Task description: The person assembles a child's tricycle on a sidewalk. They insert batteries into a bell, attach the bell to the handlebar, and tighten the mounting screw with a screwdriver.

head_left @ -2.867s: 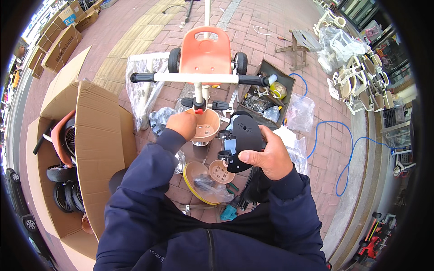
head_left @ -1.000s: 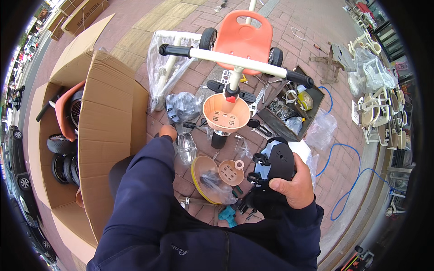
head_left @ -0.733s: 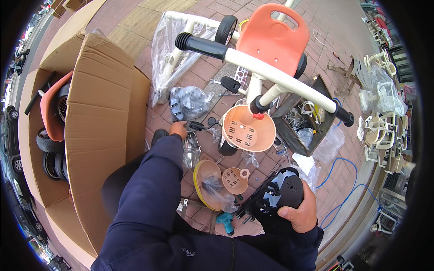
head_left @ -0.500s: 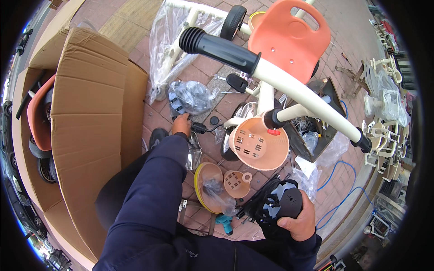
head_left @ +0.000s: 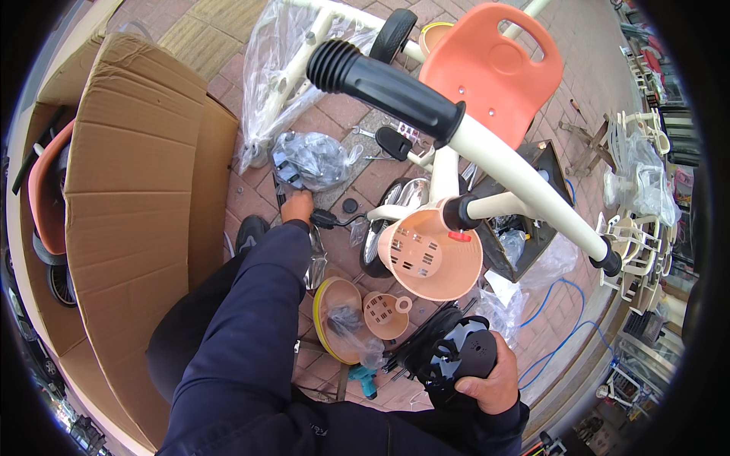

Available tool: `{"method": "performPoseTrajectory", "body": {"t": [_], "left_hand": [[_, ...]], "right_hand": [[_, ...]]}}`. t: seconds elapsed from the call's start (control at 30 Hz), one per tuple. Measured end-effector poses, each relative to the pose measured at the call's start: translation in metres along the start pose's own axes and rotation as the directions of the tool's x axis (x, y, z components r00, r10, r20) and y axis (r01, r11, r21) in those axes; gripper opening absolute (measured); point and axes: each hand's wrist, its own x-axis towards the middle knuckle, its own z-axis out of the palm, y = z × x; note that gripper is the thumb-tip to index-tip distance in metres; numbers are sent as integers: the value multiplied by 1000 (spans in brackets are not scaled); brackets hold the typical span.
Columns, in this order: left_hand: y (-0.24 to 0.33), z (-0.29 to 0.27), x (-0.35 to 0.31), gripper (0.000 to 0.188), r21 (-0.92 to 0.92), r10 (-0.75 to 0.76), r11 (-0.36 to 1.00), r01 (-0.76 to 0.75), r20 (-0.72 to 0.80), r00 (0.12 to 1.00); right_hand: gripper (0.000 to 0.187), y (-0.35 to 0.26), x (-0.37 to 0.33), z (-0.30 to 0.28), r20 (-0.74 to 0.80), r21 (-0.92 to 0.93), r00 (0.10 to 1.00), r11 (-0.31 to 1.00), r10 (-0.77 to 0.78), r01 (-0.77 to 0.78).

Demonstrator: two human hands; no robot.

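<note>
My right hand [head_left: 494, 384] grips black plastic parts [head_left: 477, 353] with grey-blue patches and a rounded black end, held low in front of me. My left hand [head_left: 297, 207] reaches down to the paving, fingers curled beside a thin black strip [head_left: 280, 191]; its fingertips are hidden. Just beyond it lies a clear plastic bag of dark parts [head_left: 312, 161]. To its right is a black pedal [head_left: 324, 219] on a crank. A cream tricycle frame [head_left: 525, 169] stands ahead, with a black handlebar grip [head_left: 388, 93], an orange seat [head_left: 487, 72] and a peach basket [head_left: 437, 258].
A large open cardboard box [head_left: 141, 205] stands at left with another orange seat [head_left: 52, 186] inside. Peach bowl-shaped parts [head_left: 386, 315], a teal power tool [head_left: 363, 380] and a metal toolbox [head_left: 509, 262] sit on the bricks. A blue hose [head_left: 563, 285] curls at right.
The view has shifted slightly. My left hand remains low by the bagged parts, and a thin black strip now shows beside it. My right hand keeps its hold on the black parts.
</note>
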Motion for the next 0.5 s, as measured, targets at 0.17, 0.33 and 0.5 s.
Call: {"method": "performPoseTrajectory", "body": {"t": [0.17,0.33,0.5], "left_hand": [[-2,3,-12,24,-215,3,976,-24,-100,995],[2,17,-4,20,-275,-106,959,67,-130,986],[11,18,3,22,-315,-245,927,203,-98,965]], "right_hand": [[82,-2,1,0,-3,-12,1000,1000,3,-3],[85,0,2,0,-2,-6,1000,1000,5,-5],[87,2,3,-2,1,-14,1000,1000,27,-27]]}}
